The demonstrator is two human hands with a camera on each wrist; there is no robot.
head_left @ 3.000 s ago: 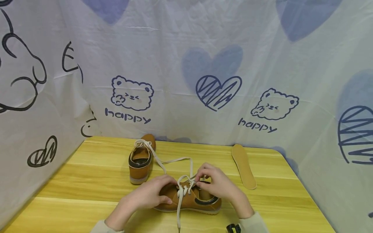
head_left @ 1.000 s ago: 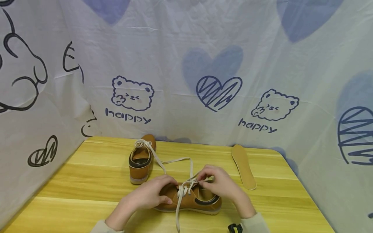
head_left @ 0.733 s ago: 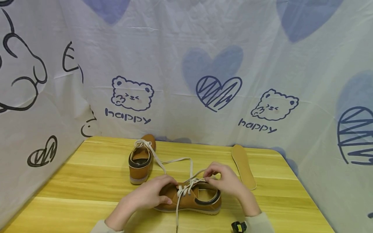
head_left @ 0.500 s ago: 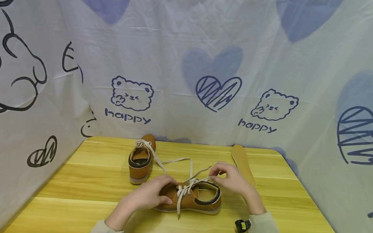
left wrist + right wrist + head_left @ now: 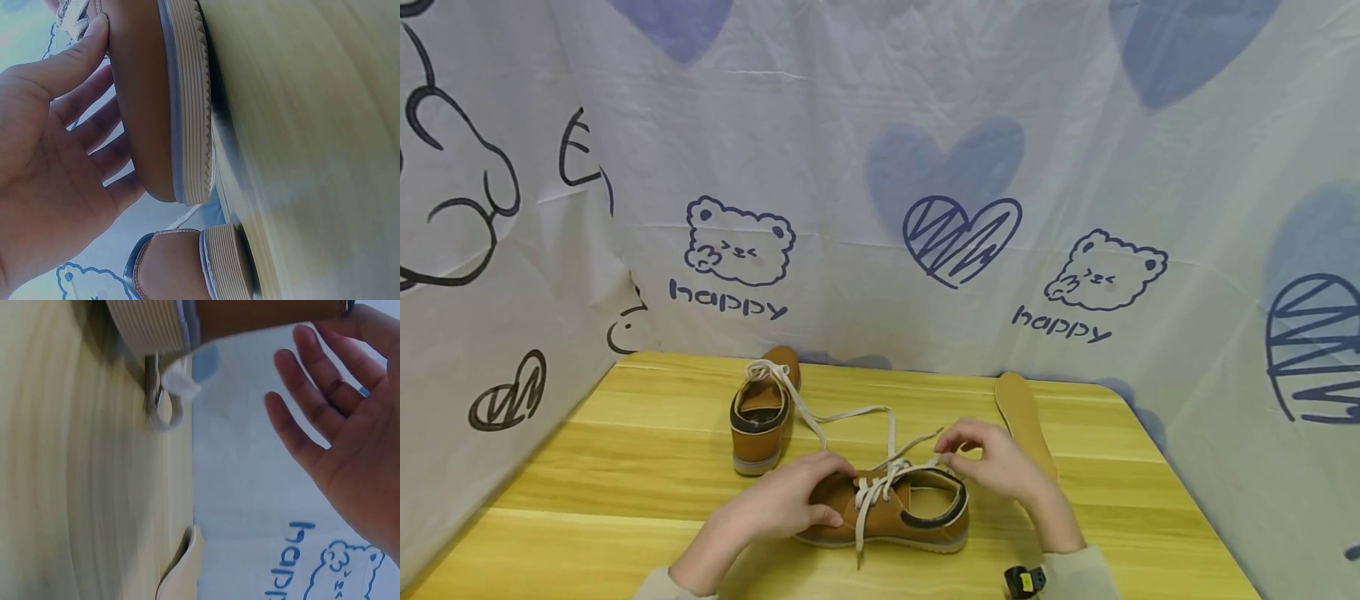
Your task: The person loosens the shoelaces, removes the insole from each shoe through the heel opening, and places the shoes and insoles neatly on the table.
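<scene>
A brown lace-up shoe (image 5: 887, 525) lies across the table, toe to the left. My left hand (image 5: 782, 500) grips its toe, thumb on the near side and fingers over the far side; the left wrist view shows the thumb by the laces (image 5: 75, 22). Above the shoe's opening, my right hand (image 5: 992, 462) pinches a cream shoelace (image 5: 917, 469) between thumb and index finger. In the right wrist view, the heel hides those fingertips, while the other fingers are loosely bent. One lace end hangs down the near side, another points away behind the shoe.
A second brown shoe (image 5: 758, 437) stands at the back left, its long lace (image 5: 850, 412) trailing over the table (image 5: 625, 467). A tan insole (image 5: 1026, 417) lies at the back right, partly behind my right hand. A printed cloth (image 5: 850, 317) hangs behind the table.
My right hand has moved right, drawing the lace along. The loop over the laces has collapsed, and the near lace end has been drawn up shorter. My left hand stays on the toe.
</scene>
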